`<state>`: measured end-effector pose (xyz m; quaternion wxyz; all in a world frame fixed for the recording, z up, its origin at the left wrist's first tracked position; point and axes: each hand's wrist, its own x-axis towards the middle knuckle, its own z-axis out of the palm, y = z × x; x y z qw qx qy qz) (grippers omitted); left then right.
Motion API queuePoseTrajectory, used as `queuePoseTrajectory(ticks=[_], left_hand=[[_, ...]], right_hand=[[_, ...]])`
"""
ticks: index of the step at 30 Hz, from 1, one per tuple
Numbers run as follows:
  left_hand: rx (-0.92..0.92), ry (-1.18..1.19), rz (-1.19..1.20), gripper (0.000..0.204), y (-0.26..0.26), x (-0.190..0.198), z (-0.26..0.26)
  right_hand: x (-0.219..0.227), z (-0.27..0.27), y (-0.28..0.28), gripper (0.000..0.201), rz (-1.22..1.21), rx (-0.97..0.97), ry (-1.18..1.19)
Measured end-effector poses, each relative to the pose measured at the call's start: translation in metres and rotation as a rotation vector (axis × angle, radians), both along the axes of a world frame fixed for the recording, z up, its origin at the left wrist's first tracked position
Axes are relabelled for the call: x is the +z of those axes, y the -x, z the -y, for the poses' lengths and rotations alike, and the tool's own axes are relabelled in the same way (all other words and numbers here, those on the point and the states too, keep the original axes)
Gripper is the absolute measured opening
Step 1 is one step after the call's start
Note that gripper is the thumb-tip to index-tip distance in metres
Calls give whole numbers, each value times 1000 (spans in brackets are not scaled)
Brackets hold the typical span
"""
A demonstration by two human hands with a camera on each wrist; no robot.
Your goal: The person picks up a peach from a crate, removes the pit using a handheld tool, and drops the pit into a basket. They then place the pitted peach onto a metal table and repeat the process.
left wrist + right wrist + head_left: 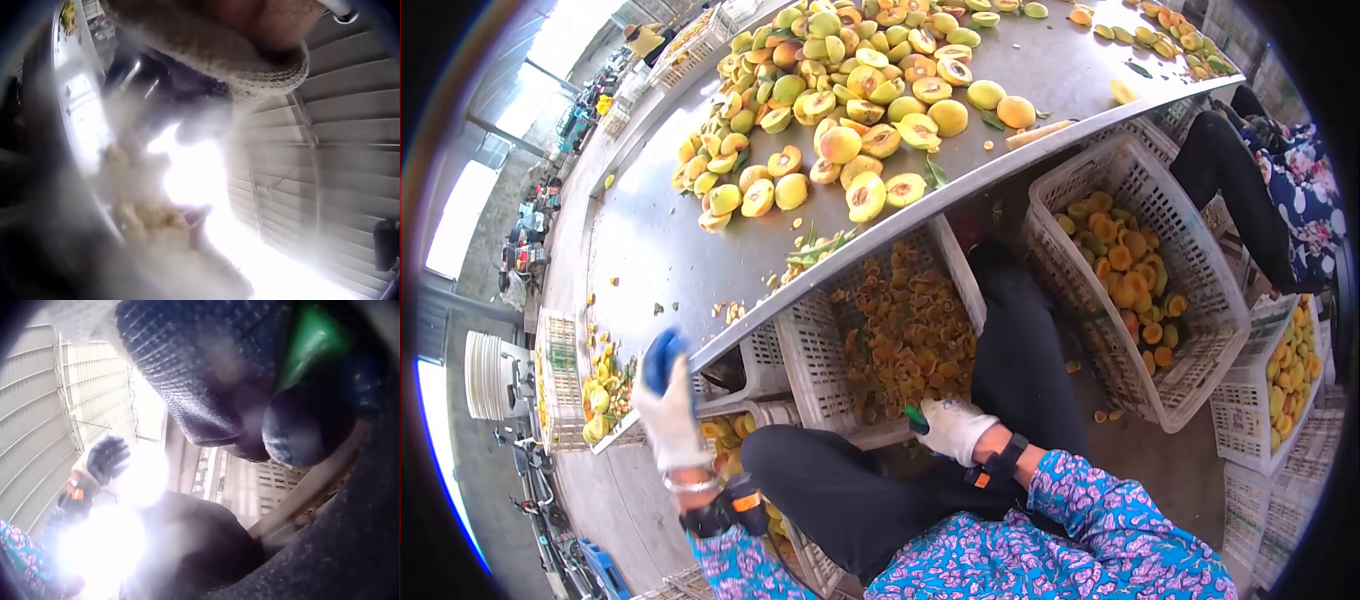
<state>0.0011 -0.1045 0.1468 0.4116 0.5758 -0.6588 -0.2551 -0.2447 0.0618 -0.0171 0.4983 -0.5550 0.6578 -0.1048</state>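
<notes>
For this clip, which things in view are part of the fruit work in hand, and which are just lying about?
In hand:
right hand gripping a green-handled tool
left hand, gloved, raised at the table edge
halved peaches piled on the metal table
crate of pits
crate of peach halves

Lying about:
leaves on the table
stacked plates at far left

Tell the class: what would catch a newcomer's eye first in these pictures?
First, the heap of halved peaches spread over the metal table at top. Next, the white crates of fruit beneath its edge. Lower down, the gloved left hand is raised, while the right hand grips a green-handled tool.
</notes>
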Motion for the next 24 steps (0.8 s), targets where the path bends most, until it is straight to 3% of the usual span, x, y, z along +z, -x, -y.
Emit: queuePoseTrajectory(ticks=[3,6,9,11,14,17,20,21,22,23,24], left_hand=[[-303,-95,115,41,114,-6,29],[-403,-127,232,50,188,-29,69],[-486,-150,436,61,233,-48,102],[-538,158,638,64,241,-66,117],[-494,75,703,64,252,-63,108],[-502,-163,423,63,239,-70,107],[-538,-420,-371,43,211,-74,107],[-497,-494,-619,38,201,-52,90],[-501,-573,-808,37,187,-35,73],[-551,-615,-910,38,164,-41,74],[-453,-593,-1012,39,152,-36,58]], right_hand=[[-12,-6,1,32,11,-71,37],[-21,-10,4,32,-6,-115,89],[-21,-10,5,33,24,-117,112],[-14,-5,7,32,110,-131,93],[-14,-1,9,30,167,-137,97],[-12,-2,8,28,183,-151,125],[-11,-5,11,28,141,-153,136],[-10,-5,10,28,128,-141,139],[-12,-5,9,30,109,-148,165],[-12,-4,9,30,85,-157,165],[-15,-3,7,31,62,-163,170]])
